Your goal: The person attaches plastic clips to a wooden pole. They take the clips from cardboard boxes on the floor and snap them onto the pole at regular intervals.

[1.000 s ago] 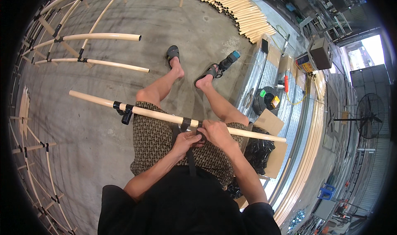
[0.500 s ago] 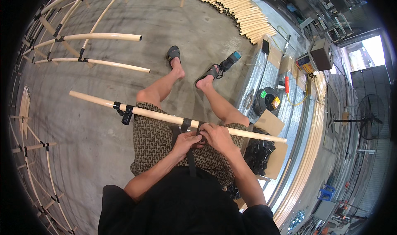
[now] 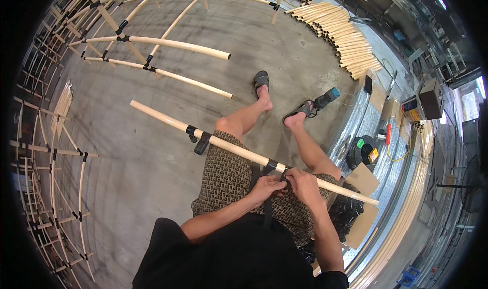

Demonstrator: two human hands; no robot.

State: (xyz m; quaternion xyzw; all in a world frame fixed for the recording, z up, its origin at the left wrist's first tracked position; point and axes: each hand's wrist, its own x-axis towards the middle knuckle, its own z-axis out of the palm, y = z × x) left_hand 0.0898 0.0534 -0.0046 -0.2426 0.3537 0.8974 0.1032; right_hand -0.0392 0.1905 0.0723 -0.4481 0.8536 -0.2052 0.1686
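I see the pole lying across my lap, slanting from upper left over the concrete floor down to the right past my knee. My left hand and right hand sit close together on it, fingers curled in and pinching a black strap wrapped round the pole; the two hands touch or nearly touch at the strap. A length of the same strap hangs down between my forearms. Further up the pole a second black clamp is fixed, clear of both hands. My legs stretch out ahead, feet in sandals. A power drill lies just beside my right foot. A stack of pale poles rests well away at upper right, and curved pole frames stand across the floor at upper left. Cardboard lies near my right thigh.
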